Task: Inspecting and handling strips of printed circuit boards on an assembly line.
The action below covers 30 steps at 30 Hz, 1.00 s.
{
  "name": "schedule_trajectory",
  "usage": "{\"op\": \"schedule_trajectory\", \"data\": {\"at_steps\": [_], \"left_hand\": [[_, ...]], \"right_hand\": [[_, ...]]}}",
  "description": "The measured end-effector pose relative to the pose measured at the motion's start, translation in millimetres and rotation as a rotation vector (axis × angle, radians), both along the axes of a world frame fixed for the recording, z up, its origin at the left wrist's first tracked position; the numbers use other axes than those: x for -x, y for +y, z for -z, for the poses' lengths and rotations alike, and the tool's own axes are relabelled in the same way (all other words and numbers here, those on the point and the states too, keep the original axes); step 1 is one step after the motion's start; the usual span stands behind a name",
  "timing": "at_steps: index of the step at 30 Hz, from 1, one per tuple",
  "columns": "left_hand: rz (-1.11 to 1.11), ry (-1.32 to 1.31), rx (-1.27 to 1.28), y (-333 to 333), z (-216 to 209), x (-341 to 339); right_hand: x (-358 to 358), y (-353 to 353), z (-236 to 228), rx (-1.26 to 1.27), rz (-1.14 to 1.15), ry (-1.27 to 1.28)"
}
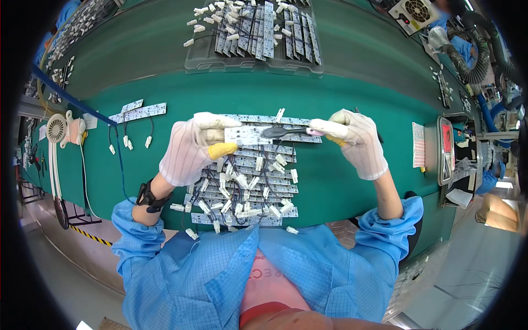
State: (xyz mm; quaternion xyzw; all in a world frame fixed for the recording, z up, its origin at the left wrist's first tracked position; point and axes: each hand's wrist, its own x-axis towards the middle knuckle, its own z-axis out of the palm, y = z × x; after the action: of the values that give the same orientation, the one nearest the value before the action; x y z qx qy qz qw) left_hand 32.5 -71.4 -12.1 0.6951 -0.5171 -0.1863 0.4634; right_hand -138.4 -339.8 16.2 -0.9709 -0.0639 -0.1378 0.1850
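**Circuit board in the left hand, dark tool in the right**

The grip end of the dark tool (283, 132) is hidden in the right hand's (355, 140) fingers, so its exact kind is hard to tell. Its oval head overlaps the white circuit board (247, 136); whether they touch cannot be made out. The left hand (190, 146) covers that board's left end. Wires and white connectors (242, 180) hide much of the stacked circuit boards (280, 181) below, and the top of the picture cuts off the clear plastic tray (201, 65).

The green mat (330, 198) spreads out beside each hand, and a strip of it runs between the hands and the tray. Its near edge meets the blue jacket (297, 264).

Both gloved hands are apart, each closed: the left pinches the board between thumb and fingers, the right the tool. The held board lies between them, above the stack's upper rows.
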Motion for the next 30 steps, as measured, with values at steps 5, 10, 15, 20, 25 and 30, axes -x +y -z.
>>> {"op": "schedule_trajectory", "data": {"at_steps": [5,10,15,20,25,30], "left_hand": [[-0.058,-0.102,-0.154,-3,-3,3],[-0.108,0.158,-0.078,-3,-3,4],[-0.141,0.310,-0.002,-13,1,16],[-0.188,0.599,0.063,9,-15,25],[-0.194,0.452,0.113,23,2,21],[-0.163,0.881,0.281,21,-6,33]], "right_hand": [[10,-12,5,0.009,0.043,0.043],[4,-2,-7,0.027,-0.035,-0.036],[0,-3,-7,-0.190,0.092,0.150],[45,-199,3,0.083,0.787,-0.185],[197,-323,15,0.426,1.749,0.255],[136,-270,11,0.640,1.695,-0.026]]}}
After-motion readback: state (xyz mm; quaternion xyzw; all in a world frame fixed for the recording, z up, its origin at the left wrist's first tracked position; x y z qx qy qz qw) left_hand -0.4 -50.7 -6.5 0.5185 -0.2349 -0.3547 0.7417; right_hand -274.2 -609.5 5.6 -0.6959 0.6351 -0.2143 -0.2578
